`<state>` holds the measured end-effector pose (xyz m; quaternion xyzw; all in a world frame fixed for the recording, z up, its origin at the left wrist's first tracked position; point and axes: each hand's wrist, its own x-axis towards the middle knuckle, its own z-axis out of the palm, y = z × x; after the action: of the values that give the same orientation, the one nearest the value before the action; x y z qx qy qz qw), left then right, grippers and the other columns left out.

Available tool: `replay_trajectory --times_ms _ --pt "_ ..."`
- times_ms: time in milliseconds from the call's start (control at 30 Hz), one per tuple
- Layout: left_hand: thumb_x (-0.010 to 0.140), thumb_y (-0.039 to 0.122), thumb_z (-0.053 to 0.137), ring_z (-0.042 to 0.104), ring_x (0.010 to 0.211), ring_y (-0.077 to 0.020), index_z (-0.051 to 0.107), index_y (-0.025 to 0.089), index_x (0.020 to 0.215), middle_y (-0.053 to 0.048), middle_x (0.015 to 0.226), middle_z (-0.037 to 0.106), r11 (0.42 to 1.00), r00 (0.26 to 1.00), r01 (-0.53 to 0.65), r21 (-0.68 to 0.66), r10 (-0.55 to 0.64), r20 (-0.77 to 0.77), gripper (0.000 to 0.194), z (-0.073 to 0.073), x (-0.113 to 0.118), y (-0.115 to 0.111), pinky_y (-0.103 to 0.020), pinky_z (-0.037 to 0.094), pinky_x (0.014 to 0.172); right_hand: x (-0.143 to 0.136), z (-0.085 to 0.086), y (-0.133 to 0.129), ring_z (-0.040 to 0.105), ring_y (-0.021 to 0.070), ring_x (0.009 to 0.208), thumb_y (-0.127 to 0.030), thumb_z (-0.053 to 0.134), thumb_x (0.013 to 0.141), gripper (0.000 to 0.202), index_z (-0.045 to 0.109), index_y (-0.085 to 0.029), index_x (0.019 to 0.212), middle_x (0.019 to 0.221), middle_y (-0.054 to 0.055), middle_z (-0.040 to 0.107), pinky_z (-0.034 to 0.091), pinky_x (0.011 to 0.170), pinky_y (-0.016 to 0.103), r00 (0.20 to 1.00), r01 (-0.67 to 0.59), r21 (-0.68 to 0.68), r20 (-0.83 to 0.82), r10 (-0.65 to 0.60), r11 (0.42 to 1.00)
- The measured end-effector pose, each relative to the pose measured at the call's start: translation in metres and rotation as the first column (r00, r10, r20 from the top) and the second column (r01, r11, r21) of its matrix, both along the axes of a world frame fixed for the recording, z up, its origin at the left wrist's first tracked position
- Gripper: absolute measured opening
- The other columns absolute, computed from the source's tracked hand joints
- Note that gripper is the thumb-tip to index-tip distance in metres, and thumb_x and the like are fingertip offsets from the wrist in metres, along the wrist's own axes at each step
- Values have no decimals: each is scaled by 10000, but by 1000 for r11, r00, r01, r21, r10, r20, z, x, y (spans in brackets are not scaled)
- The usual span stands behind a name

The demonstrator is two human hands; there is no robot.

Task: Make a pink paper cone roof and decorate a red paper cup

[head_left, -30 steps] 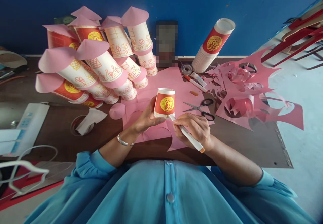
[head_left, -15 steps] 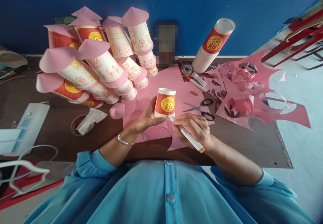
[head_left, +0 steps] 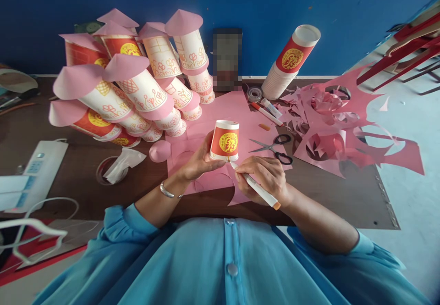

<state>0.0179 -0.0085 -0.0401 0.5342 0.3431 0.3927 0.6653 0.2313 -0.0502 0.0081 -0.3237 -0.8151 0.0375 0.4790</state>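
Note:
A red and white paper cup (head_left: 224,141) with a gold emblem is held by my left hand (head_left: 199,160), fingers behind it and thumb along its lower edge. My right hand (head_left: 263,176) grips a white marker pen (head_left: 257,189) with an orange end. The marker's tip meets the white band at the bottom of the cup, where small marks show. Below both hands lie pink paper sheets (head_left: 213,179). Black-handled scissors (head_left: 271,148) rest slightly spread on the paper, just beyond my right hand, with an orange marker cap (head_left: 264,127) behind them.
Several cup towers with pink cone roofs (head_left: 129,69) crowd the left back. A tall stack of paper cups (head_left: 290,62) leans at the right back, near a tape roll (head_left: 254,94). Pink paper scraps (head_left: 330,126) cover the right side. A power strip (head_left: 41,172) lies left.
The marker's rear end has dipped slightly toward the right and its tip has shifted a little along the cup's lower band. My left hand and the cup stay in place.

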Motion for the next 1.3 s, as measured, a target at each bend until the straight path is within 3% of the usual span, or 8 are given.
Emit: replay_trajectory --times_ms 433,767,900,1033,1200,1300 --pt "801 440 906 539 1422 -358 521 364 1514 -54 1496 600 999 1000 -7 -32 7 13 814 0 0 -1 -542 483 1166 1 5 2 731 148 601 -53 639 926 202 610 -219 1037 717 -20 721 613 593 251 999 -22 57 -47 25 998" --pt "780 470 908 493 1489 -408 480 339 1565 -92 1579 571 999 1000 -14 -41 14 -11 904 3 2 0 -567 464 1196 4 6 3 741 154 661 -127 621 1011 101 630 -190 1090 798 31 750 639 610 263 999 -2 112 -33 6 994" --pt "729 492 941 544 1443 -435 491 300 1557 -122 1514 628 999 1000 -11 -42 11 4 962 4 2 1 -581 494 1170 7 3 3 756 167 704 -224 624 1061 154 633 -194 1211 882 54 771 629 589 266 998 54 109 -40 -50 993" --pt "730 447 958 620 1378 -402 473 327 1569 -104 1442 676 998 999 -18 -54 20 26 977 5 3 1 -566 533 1145 7 0 3 771 185 728 -246 639 1063 247 626 -219 1308 889 44 771 634 590 279 994 100 87 -55 -96 991" --pt "729 416 970 723 1225 -353 461 364 1583 -84 1365 713 997 997 7 -82 0 78 995 8 4 -1 -546 593 1073 5 -2 4 781 184 755 -201 655 1042 250 633 -191 1291 918 63 784 645 622 275 996 87 90 -36 -84 992" --pt "747 411 957 709 1280 -362 474 385 1576 -76 1396 709 993 992 49 -111 -36 119 960 5 3 -1 -558 582 1097 5 -2 5 785 179 748 -196 660 1039 227 633 -196 1264 913 58 789 648 616 274 995 95 90 -23 -94 991"
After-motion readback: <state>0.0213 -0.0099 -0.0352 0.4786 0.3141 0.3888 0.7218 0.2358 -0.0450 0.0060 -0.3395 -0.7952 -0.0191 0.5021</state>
